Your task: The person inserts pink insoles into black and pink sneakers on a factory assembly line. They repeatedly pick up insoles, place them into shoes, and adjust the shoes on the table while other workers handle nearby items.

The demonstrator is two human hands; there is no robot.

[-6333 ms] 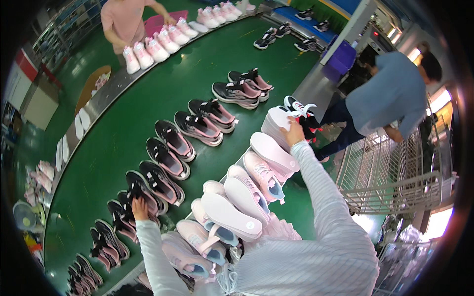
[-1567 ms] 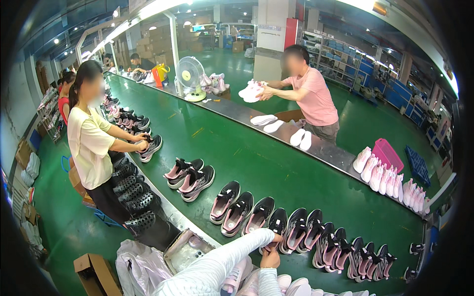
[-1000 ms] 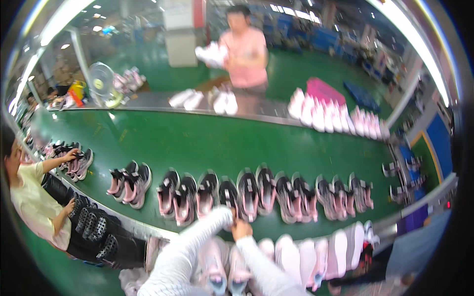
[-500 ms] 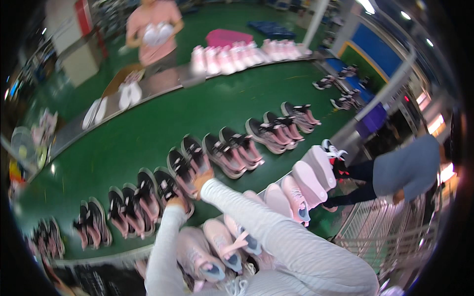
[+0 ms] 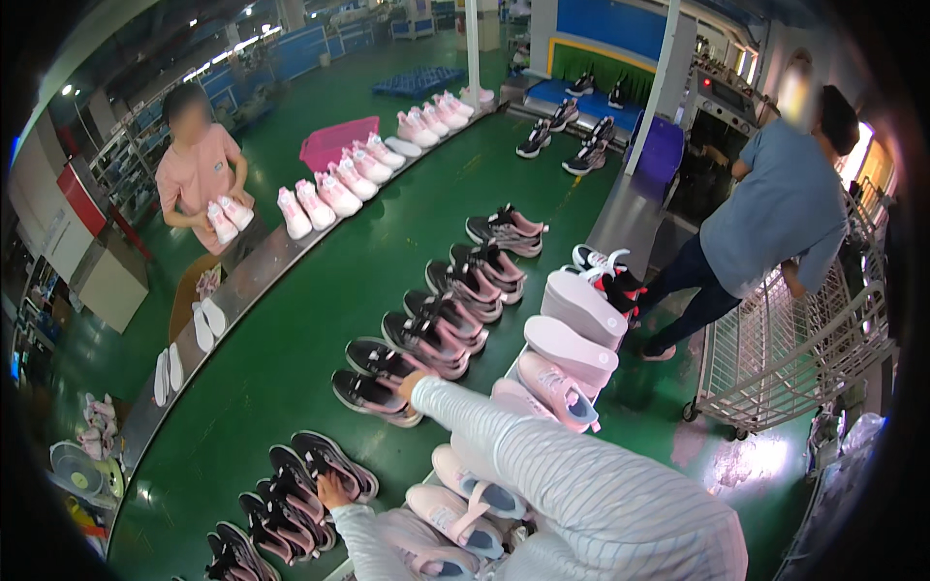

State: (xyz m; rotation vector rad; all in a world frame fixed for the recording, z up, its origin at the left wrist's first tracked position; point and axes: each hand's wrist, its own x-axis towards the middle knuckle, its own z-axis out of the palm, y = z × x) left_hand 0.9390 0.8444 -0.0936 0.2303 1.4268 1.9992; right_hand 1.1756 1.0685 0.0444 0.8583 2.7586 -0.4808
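**Both hands down on dark sneakers on the green belt**

Right hand (image 5: pixel 415 384) sits on a black-and-pink sneaker pair (image 5: pixel 380 381) mid-belt. Fingers are hidden behind the wrist and striped sleeve, so grip can't be confirmed.

Left hand (image 5: pixel 334 491) rests on the near pair of dark sneakers (image 5: pixel 329 468), lower down the conveyor belt (image 5: pixel 320 290). It looks curled onto the shoe, but whether it actually grips is unclear.

Key relation: the dark pairs run in a diagonal row up and to the right, away from the person. Each shoe's long axis lies across the belt, toes pointing to the far edge. The right hand is nearer the next pair (image 5: pixel 426 339) up the row.

Pink sneakers (image 5: pixel 554 387) lie stacked just beside the right forearm, on the near side. Across the belt, a person in a pink shirt (image 5: pixel 201 174) holds white shoes.
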